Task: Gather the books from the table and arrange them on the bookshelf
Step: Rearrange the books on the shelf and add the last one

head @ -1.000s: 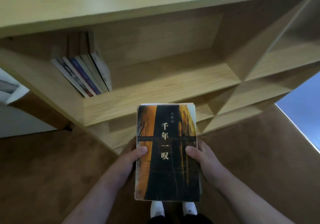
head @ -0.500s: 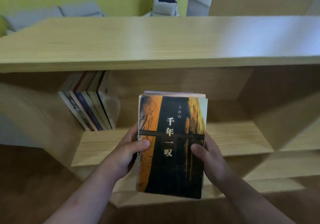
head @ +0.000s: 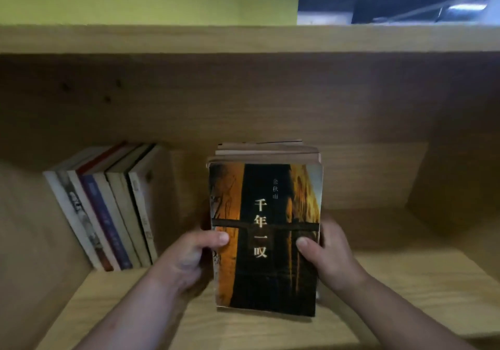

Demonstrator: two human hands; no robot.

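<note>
The shelving step was in hand: the left hand [head: 189, 260] and right hand [head: 332, 257] each had a clenched grip on a side of a stack of books [head: 265, 236], held upright inside the bookshelf [head: 243, 39] compartment, just above its board. Next, I judged, the stack needed lowering and sliding left against the leaning row of books [head: 108, 214].

Both forearms were bare as far as the lower edge of the view, with no sleeve or cuff showing on either. The left hand [head: 189, 260] and right hand [head: 331, 257] wore no gloves. No ring, watch or band could be made out, though motion blur softened the fingers. Thumbnails were short and unpainted.
</note>
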